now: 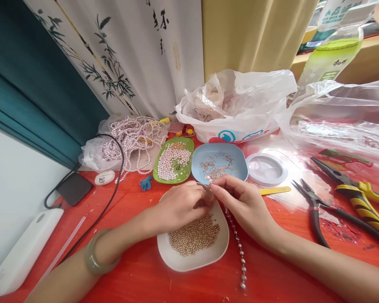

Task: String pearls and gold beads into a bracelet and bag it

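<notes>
My left hand (180, 206) and my right hand (240, 202) meet fingertip to fingertip over the far rim of a white plate (177, 259) heaped with small gold beads (194, 236). A beaded strand (238, 244) hangs from my right hand and trails down across the red table. My left fingers pinch something tiny at the strand's top end; what it is cannot be made out. A pale green bangle (96, 254) sits on my left wrist.
Behind the hands stand a blue dish of metal pins (219, 166), a green tray of pearls (173, 160) and a clear round lid (267, 168). Two pliers (316, 210) (356, 189) lie at right. Pearl strands in a bag (129, 139), a phone (74, 188) and plastic bags (236, 105) line the back.
</notes>
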Tool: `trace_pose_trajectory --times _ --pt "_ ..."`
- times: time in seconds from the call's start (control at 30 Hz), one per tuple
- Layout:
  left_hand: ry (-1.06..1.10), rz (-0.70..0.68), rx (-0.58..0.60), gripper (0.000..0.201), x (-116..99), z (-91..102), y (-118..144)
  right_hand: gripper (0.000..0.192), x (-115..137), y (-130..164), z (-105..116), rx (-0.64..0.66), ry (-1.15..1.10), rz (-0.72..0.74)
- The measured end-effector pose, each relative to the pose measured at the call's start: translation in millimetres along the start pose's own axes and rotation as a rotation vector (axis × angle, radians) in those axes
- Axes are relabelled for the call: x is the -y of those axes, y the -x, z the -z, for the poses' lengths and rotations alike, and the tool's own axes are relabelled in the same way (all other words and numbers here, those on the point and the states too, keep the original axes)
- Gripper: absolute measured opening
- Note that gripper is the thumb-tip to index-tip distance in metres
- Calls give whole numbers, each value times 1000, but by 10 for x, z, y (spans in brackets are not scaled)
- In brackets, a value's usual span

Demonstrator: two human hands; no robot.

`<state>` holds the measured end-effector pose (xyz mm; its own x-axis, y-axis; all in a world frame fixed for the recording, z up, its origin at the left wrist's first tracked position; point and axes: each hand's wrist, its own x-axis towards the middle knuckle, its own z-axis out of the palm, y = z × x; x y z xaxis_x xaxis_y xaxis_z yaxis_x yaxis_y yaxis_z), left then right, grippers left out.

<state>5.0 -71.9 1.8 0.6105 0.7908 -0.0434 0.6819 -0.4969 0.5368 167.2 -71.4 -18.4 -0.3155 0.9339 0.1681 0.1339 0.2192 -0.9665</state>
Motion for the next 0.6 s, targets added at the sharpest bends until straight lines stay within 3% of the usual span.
trace_pose_trajectory --times 0.13,0.3,0.47,0.6 --pt "225 140 -42 8 8 37 5 18 11 1 8 -12 21 -24" --pt "428 309 -8 7 38 78 27 18 17 1 25 -23 36 -55" --pt "556 381 -14 7 28 119 19 19 24 -6 26 -6 25 -58" --pt "822 376 -125 6 75 142 -34 19 35 0 24 27 -20 -77"
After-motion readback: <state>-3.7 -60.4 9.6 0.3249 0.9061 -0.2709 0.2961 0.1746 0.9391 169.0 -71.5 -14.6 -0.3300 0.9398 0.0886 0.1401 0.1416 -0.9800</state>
